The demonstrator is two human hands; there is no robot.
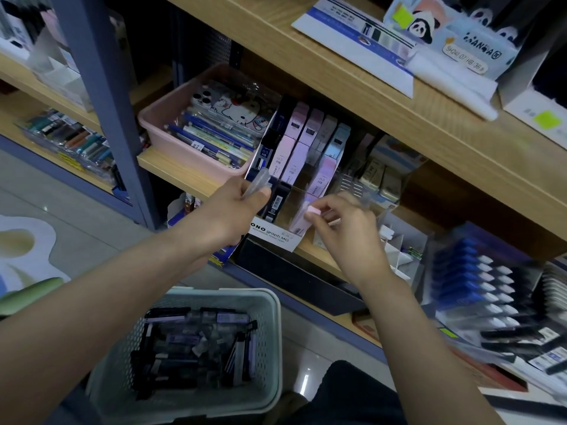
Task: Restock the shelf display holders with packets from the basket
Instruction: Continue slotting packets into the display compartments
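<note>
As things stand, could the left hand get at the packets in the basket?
Probably yes for reach: the basket is open-topped and sits below the left hand, with nothing covering its packets. But that hand grips a clear packet, so it would likely have to place that first.

Straight ahead of you, the white front lip of the display holder (273, 237) reads "ONO graph MG", its first letter hidden. A smaller line beneath seems to say "MECHANICAL PENCIL LEAD". The packets (291, 167) standing in it carry "0.5 HB", on the dark blue one and the pink ones alike. Far right on the upper shelf (337, 87), the panda box (478, 53) shows "PANDA" and a label "SH24 07 HB 36".
</note>
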